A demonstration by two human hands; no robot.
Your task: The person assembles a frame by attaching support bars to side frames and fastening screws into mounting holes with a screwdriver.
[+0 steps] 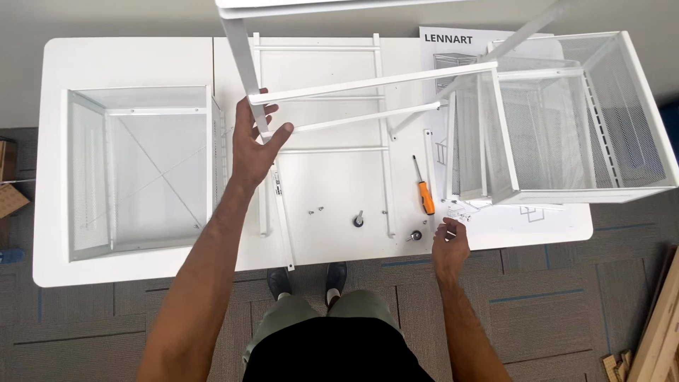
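My left hand [256, 141] grips the upright of a white metal frame [368, 83], held raised over the white table [127, 269]; its rails run right from my fingers. My right hand [450, 244] rests at the table's front edge with its fingers pinched over small screws [456, 210]; whether one is between them is hidden. An orange-handled screwdriver [424, 192] lies just left of that hand. A caster wheel [358, 220] and a second small caster [414, 235] sit nearby.
A white mesh drawer [141, 170] lies on the table's left. Another mesh basket [566, 120] stands at the right over an instruction sheet [453, 42]. A flat white side frame [318, 148] lies under the raised one. Wooden boards [658, 318] lean at the lower right on grey carpet.
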